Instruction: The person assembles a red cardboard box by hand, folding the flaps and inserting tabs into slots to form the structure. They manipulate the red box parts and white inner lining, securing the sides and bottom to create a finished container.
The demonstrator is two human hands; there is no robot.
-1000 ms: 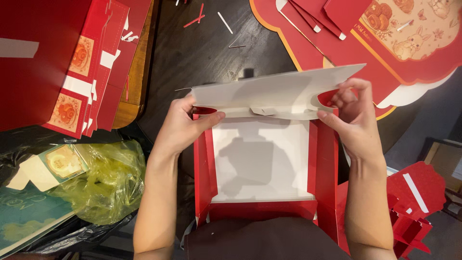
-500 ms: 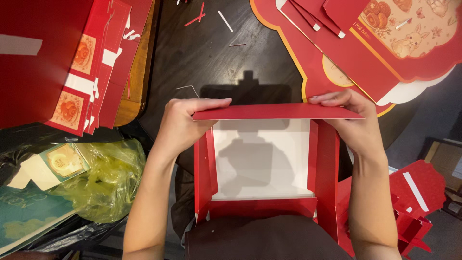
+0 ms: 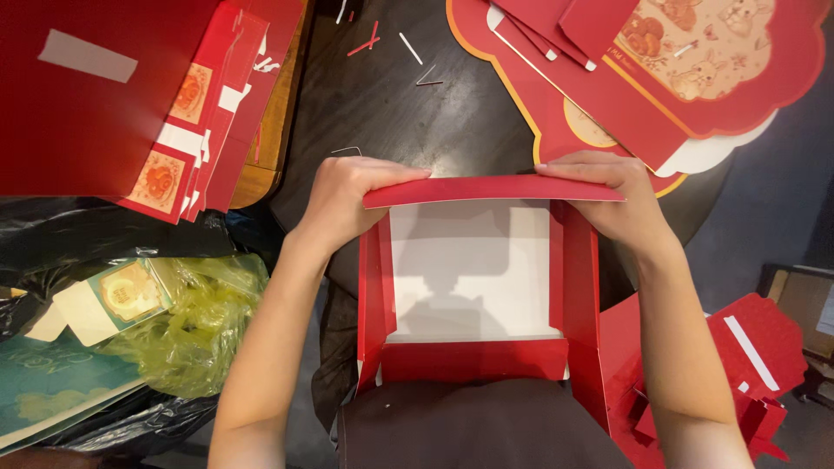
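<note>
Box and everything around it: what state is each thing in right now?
Box: open, white inside, side walls upright.
Far flap: folded over the far edge, pinched at both ends.
Left hand: gripping the flap's left end.
Right hand: gripping the flap's right end.
Flat red cards: unfolded, stacked.
Green bag: crumpled.

We see box (image 3: 486, 287): red walls and flap, plain white inside. Table (image 3: 391, 104): dark brown, near black. Card stack (image 3: 187, 104): red with orange ornament patches and white strips. Scalloped sheets (image 3: 695, 61): red, orange edging, tan animal print. Bag (image 3: 195, 330): yellow-green.
</note>
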